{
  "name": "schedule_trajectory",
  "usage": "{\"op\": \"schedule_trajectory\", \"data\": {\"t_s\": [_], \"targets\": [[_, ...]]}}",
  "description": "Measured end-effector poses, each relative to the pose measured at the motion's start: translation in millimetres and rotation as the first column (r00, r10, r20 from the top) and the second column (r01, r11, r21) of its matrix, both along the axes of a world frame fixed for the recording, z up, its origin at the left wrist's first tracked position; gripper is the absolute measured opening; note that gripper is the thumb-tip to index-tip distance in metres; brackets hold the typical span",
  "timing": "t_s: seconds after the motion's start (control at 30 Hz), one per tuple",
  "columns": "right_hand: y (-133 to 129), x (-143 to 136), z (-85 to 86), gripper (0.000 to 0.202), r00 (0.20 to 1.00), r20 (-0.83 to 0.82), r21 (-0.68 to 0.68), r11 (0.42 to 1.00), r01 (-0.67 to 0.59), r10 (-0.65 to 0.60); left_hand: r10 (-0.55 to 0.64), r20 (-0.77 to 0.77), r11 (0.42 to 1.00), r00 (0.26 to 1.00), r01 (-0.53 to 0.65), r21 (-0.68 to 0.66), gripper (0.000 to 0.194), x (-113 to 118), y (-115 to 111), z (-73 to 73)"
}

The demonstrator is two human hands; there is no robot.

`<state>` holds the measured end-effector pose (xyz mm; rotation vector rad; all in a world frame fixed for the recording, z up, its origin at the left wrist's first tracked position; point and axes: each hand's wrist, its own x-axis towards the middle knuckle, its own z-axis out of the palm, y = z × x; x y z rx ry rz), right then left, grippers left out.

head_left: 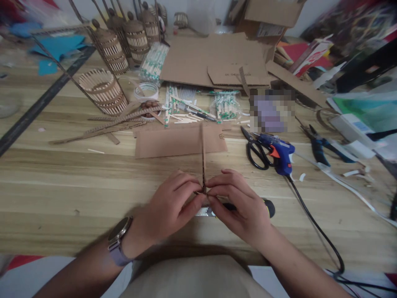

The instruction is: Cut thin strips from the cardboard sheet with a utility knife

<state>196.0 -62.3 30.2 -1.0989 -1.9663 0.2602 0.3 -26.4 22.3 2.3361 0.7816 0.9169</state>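
Observation:
A thin brown cardboard strip [203,157] points away from me, its near end pinched between the fingers of both hands. My left hand [176,203], with a watch on the wrist, grips that end from the left. From the right, my right hand [237,203] closes its fingertips on the same spot, so the exact hold is partly hidden. Beneath my right hand lies a utility knife [206,211], its blade and dark rounded end showing. Just beyond the hands, a flat cardboard piece [173,142] rests on the table under the strip's far part.
On the right lie black scissors [259,153], a blue glue gun [282,155] with its cord, and pliers [319,147]. Loose cardboard strips [118,122], a stick basket [104,93], a tape roll [146,92] and bagged sticks [228,105] stand farther back, before large cardboard [189,58].

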Motion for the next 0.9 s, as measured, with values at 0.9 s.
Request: {"op": "schedule_trajectory", "data": {"t_s": [0.9], "targets": [[-0.5, -2.3, -1.7, 0.016, 0.997, -0.070, -0.012, 0.999, 0.036, -0.036, 0.026, 0.029, 1.000, 0.999, -0.026, 0.000, 0.016, 1.6, -2.3, 0.4]]}}
